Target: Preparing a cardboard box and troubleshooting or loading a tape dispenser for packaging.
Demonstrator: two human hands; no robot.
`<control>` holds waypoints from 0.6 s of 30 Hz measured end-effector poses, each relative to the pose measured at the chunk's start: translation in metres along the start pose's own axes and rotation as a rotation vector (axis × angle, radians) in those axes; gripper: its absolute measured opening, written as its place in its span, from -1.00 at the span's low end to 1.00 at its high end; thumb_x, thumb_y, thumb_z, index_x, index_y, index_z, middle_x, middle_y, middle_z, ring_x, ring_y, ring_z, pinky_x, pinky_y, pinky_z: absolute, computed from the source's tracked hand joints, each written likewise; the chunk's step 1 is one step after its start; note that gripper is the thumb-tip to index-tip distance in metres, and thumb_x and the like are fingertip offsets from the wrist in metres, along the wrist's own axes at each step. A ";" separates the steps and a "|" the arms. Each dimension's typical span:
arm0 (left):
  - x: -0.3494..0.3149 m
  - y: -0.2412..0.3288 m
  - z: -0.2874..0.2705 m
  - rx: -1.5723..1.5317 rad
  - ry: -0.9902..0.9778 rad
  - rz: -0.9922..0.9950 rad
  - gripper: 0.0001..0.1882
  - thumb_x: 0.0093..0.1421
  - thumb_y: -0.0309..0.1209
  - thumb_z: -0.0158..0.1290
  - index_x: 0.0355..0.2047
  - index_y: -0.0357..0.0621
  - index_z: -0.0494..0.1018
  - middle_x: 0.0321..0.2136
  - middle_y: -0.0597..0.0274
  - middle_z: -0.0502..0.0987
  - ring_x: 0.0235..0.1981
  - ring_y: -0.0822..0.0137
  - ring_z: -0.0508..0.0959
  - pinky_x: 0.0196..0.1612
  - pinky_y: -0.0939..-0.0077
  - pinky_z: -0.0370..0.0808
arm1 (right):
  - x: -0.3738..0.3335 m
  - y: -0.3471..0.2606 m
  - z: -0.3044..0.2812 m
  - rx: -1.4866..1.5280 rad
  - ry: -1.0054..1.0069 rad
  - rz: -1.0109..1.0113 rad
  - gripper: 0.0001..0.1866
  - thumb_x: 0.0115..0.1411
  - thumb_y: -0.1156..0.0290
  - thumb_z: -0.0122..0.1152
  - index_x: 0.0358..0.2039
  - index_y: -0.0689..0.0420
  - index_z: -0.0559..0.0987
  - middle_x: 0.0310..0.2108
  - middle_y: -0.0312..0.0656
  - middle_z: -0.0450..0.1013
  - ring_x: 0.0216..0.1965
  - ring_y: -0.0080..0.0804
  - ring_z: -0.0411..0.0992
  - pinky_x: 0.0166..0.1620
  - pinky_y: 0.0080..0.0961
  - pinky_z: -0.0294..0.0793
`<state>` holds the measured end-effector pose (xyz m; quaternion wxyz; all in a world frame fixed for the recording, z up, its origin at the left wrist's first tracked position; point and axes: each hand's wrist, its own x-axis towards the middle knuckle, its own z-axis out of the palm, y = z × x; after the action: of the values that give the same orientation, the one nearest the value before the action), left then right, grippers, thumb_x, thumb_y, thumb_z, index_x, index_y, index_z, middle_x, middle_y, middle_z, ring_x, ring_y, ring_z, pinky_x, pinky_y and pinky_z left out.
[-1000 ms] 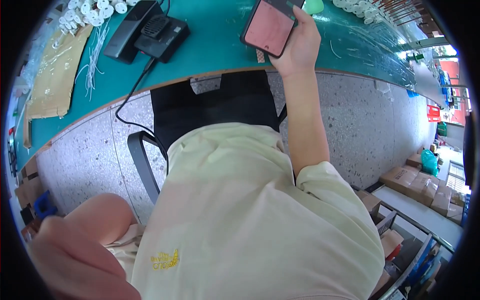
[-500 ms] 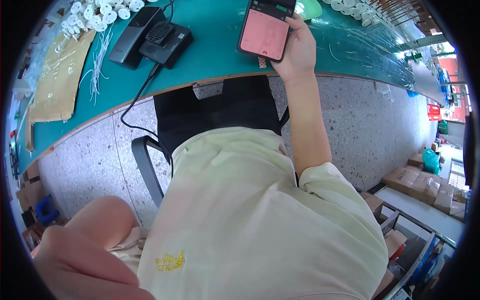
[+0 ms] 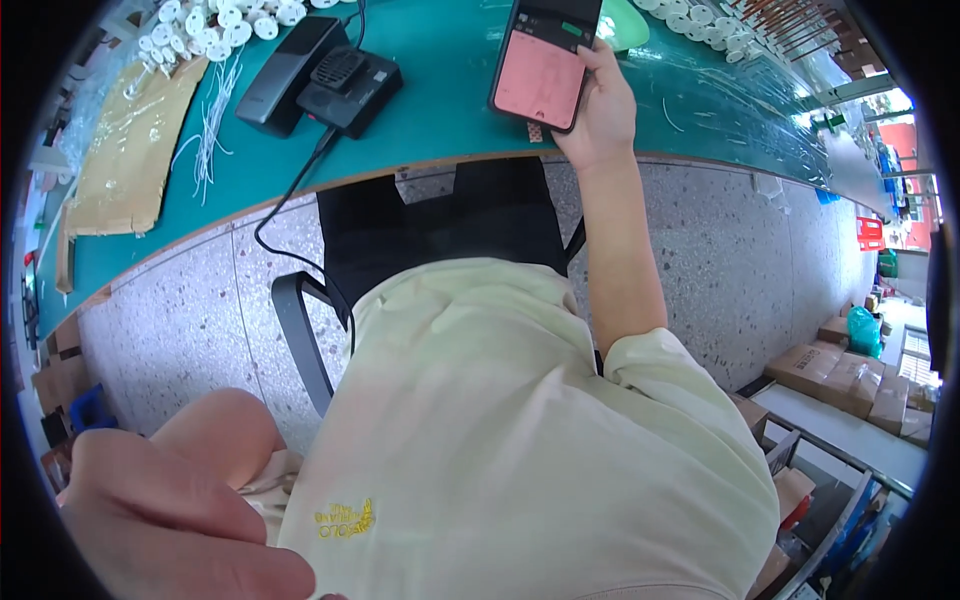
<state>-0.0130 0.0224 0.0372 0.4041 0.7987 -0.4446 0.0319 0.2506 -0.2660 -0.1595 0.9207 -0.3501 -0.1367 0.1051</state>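
Note:
My right hand [image 3: 606, 118] is closed around a black-framed phone [image 3: 540, 82] above the green table, with the thumb along its right edge. The lit screen is mostly pink with a dark band on top. Large and close in the lower left is my left hand [image 3: 175, 510], raised on a bent arm with its fingers curled. Whatever those fingers hold, if anything, is hidden. Left of the phone, a black device with a round grille [image 3: 350, 92] rests against a dark grey box-shaped device [image 3: 290, 75], and a black cable [image 3: 290, 185] runs from it over the table edge.
The green table [image 3: 440, 100] carries white round-headed parts [image 3: 210, 30], a cardboard sheet [image 3: 135, 150], white strings [image 3: 212, 130] and a light green dish [image 3: 625, 25]. A black chair [image 3: 450, 220] stands at its edge. Cardboard boxes [image 3: 825, 375] and a shelf rack [image 3: 830, 500] are at right.
The view has shifted slightly, so the table things appear a little further right. My left hand has come further into the lower left. The phone stays in my right hand.

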 end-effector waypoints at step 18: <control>0.044 -0.112 0.032 0.192 0.958 -0.556 -0.75 0.00 -0.68 0.11 -0.27 -0.25 0.50 -0.67 0.49 0.31 -0.59 0.67 0.27 -0.50 0.77 0.17 | -0.006 -0.013 0.022 0.211 0.047 0.117 -0.65 0.27 0.38 -0.14 0.07 0.12 0.29 -0.09 -0.10 0.40 -0.11 -0.23 0.46 -0.08 -0.22 0.52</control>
<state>0.0854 0.0017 -0.0355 0.4795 0.8155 0.0208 0.3235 0.2389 -0.2642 -0.1361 0.9476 -0.2611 -0.0827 0.1644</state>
